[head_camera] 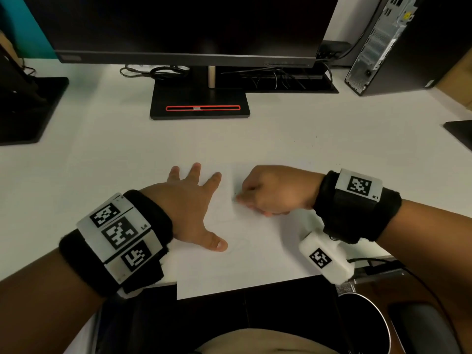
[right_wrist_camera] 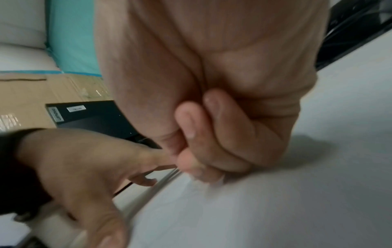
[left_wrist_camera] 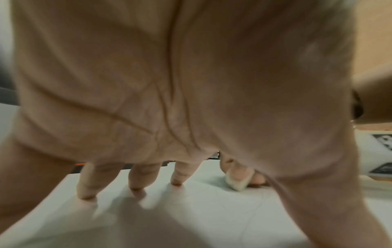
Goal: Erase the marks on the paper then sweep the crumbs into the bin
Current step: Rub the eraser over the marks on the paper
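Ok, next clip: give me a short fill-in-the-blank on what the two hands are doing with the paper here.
1. The left hand presses flat on the ____, fingers spread.
2. The right hand pinches a small white ____ against the sheet.
3. The sheet's near edge hangs over the front edge of the white ____.
4. Behind the hands, the black monitor stand carries a ____ outlined slot.

Missing words: paper; eraser; desk; red

Paper [head_camera: 255,251] lies on the surface [head_camera: 102,149] at its near edge, before the monitor stand [head_camera: 199,103]; bin [head_camera: 365,325] below, right.
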Demonstrator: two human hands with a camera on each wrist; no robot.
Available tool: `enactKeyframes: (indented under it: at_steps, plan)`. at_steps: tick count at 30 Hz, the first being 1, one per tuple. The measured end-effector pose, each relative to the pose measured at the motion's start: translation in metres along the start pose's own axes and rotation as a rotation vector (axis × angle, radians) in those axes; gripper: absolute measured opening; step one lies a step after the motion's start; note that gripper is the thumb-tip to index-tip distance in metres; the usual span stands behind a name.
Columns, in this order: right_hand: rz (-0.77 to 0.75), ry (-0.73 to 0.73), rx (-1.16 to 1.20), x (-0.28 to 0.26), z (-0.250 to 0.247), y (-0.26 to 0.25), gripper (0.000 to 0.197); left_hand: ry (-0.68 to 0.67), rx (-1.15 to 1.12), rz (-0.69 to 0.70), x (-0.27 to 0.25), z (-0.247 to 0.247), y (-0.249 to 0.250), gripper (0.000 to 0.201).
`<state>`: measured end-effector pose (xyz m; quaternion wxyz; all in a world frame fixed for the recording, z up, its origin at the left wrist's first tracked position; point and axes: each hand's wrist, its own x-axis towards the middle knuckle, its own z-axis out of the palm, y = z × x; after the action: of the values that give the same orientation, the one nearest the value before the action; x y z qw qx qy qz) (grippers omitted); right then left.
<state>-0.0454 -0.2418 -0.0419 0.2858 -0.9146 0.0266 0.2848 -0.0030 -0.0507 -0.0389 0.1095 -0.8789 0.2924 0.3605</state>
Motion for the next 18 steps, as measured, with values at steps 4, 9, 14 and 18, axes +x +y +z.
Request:
enactKeyframes:
  at_steps: [4, 9, 14, 18]
  plan:
    - [0.018, 0.054, 0.043, -0.001, -0.006, 0.006, 0.041, 0.001, 0.013, 0.004, 0.001, 0.000, 0.001, 0.137]
    - [-0.004, -0.035, 0.018, -0.006, 0.002, 0.004, 0.041, -0.004, 0.007, -0.002, 0.000, 0.000, 0.001, 0.137]
    - [0.019, 0.046, 0.023, -0.005, -0.005, 0.011, 0.047, -0.002, 0.009, 0.002, -0.001, 0.000, 0.001, 0.137]
    - [0.007, -0.022, 0.038, -0.007, -0.002, 0.010, 0.041, -0.005, 0.002, 0.002, 0.000, 0.000, 0.001, 0.137]
